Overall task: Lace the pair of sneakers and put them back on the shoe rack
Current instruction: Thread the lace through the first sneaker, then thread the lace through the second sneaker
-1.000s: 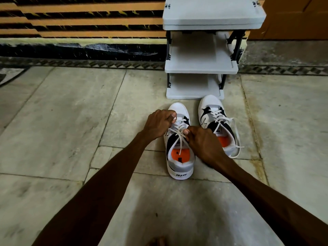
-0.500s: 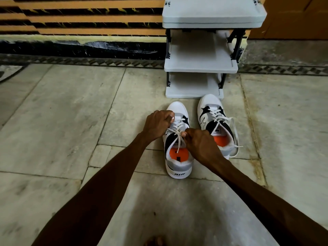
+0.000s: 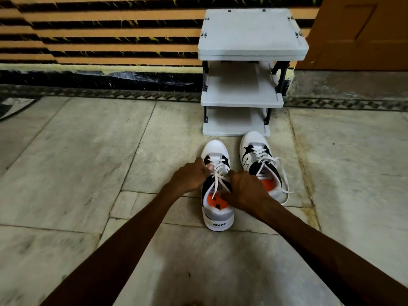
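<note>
Two white sneakers with black patches and orange insoles stand side by side on the stone floor, toes toward a grey shoe rack (image 3: 241, 100). The left sneaker (image 3: 217, 215) sits between my hands. My left hand (image 3: 191, 176) pinches its white lace (image 3: 215, 186) at the left eyelets. My right hand (image 3: 245, 191) is closed at the right eyelets, over the tongue; its fingertips are hidden. One lace end hangs down onto the orange insole. The right sneaker (image 3: 256, 151) is laced, with loose lace ends trailing off its right side.
The rack has three grey shelves with nothing on them and stands against a striped orange and black wall (image 3: 99, 40). An orange-brown door (image 3: 364, 34) is at the right. Pale stone floor (image 3: 66, 162) spreads around the shoes.
Both hands have shifted slightly along the left sneaker's lacing, and the lace end now hangs lower onto the insole. The camera view has tilted a little; the shoes stay in place.
</note>
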{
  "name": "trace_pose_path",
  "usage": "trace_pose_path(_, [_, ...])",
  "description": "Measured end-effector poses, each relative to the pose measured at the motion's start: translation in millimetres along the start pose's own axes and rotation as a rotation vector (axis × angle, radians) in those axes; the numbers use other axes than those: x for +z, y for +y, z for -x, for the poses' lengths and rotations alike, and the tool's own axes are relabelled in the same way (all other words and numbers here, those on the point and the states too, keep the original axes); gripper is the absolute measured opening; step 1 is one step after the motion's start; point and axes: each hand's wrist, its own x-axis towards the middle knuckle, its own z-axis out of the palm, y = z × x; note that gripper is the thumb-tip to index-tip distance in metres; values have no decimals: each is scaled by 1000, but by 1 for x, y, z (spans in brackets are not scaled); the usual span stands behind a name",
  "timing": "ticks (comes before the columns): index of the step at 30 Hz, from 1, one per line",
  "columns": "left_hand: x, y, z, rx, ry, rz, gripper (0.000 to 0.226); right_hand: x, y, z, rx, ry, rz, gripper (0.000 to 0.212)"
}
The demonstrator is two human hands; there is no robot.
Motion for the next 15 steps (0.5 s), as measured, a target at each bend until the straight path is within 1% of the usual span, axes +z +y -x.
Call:
trace_pose_path(3, [-5,4,15,10,-94,-2,51,-4,-8,1,-3,22,65,39])
trace_pose_path(6, [-6,3,23,38,-178,-99,68,-4,-17,2,-45,51,131,26])
trace_pose_path(8, [-7,5,23,51,-135,-170,71,-4,-20,0,-66,70,168,22])
trace_pose_path(11, [-10,10,16,55,-56,-195,66,-6,-20,-9,-56,114,172,24])
trace_pose_path(15, [-16,16,0,11,-49,-225,78,-11,-15,-27,-63,145,146,23])
